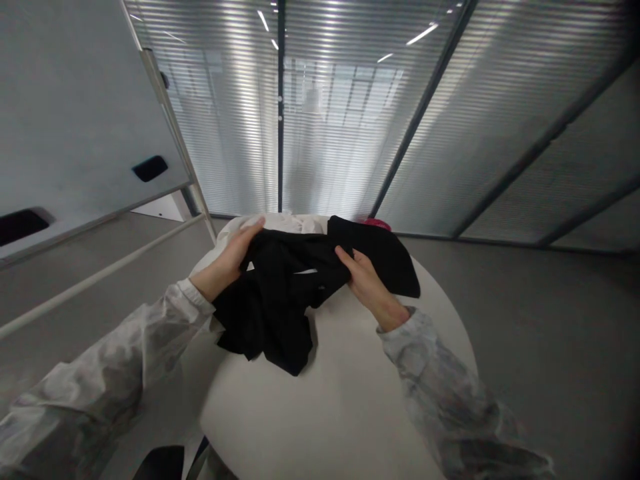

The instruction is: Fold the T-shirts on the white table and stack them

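A rumpled black garment (280, 293) is stretched between my two hands over a round white table (350, 387). My left hand (235, 257) is closed on its upper left edge, the thumb pointing up. On the other side my right hand (365, 277) pinches the garment's right end between thumb and fingers. Loose folds hang from the middle and left onto the tabletop, and a narrow gap shows in the cloth. A tiny light mark is on the part near my right hand. Which kind of garment it is, I cannot tell.
Behind my right hand lies a flat black piece of cloth (383, 257), with something red (377, 224) past it. White crumpled cloth (295, 223) rests at the table's far edge. A whiteboard (85, 120) on a stand is at left, and a glass partition with blinds (330, 153) stands beyond.
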Available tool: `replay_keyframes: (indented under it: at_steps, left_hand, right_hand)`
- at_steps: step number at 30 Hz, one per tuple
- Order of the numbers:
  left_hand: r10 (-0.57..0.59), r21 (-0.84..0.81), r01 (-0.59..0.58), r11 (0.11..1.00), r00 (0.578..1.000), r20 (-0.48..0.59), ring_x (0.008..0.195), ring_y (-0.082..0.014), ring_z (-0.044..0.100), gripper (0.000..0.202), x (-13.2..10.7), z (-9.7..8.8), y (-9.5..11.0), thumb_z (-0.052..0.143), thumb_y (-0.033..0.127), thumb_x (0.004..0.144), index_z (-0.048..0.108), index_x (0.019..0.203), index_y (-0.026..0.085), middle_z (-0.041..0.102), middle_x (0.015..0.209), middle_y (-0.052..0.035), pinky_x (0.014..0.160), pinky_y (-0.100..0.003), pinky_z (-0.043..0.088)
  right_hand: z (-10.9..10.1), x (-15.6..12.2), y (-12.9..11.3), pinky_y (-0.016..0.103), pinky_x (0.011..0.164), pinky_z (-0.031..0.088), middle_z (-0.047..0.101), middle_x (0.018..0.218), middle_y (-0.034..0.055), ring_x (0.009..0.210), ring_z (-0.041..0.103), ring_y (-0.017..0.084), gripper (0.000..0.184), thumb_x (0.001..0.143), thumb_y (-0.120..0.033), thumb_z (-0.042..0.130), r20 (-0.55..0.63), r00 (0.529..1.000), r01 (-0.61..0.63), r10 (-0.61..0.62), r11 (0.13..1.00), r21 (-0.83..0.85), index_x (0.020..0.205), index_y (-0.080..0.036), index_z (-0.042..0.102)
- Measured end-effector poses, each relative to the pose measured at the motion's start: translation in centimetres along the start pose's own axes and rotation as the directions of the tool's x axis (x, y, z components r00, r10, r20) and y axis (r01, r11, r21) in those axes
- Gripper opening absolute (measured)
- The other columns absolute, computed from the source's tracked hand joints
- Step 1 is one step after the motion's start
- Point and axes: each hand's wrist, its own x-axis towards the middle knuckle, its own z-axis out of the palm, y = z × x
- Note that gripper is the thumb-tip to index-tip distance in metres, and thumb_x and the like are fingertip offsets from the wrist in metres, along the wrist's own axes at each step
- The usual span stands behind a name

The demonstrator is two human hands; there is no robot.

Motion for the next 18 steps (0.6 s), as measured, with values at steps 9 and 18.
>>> replay_keyframes:
  at_steps: [9, 18]
  left_hand:
    - [0.076, 0.272, -0.327, 0.905, 0.753, 0.654, 0.103, -0.0302, 0.077, 0.052, -4.3, 2.4, -2.8, 0.084, 0.051, 0.088, 0.078, 0.127, 0.018, 0.083, 0.115, -0.0087, 0.096, -0.04, 0.059]
    - [-0.248, 0.402, -0.102, 0.91, 0.644, 0.724, 0.065, -0.0199, 0.068, 0.035, -4.3, -6.7, 1.4, 0.087, 0.053, 0.083, 0.086, 0.098, 0.021, 0.078, 0.08, -0.002, 0.055, -0.026, 0.052]
  right_hand:
    - [3.6, -1.5, -1.5, 0.037, 0.075, 0.059, 0.077, 0.093, 0.0057, 0.089, 0.075, 0.028, 0.065, 0.081, -0.086, 0.077, 0.072, 0.996, -0.05, 0.058, 0.993, -0.102, 0.105, -0.026, 0.071]
    - [0.0, -5.0, 0.8, 0.035, 0.076, 0.048, 0.078, 0.094, 0.0051, 0.089, 0.073, 0.028, 0.013, 0.085, -0.033, 0.081, 0.42, 0.892, 0.344, 0.164, 0.356, -0.869, 0.086, -0.025, 0.072]
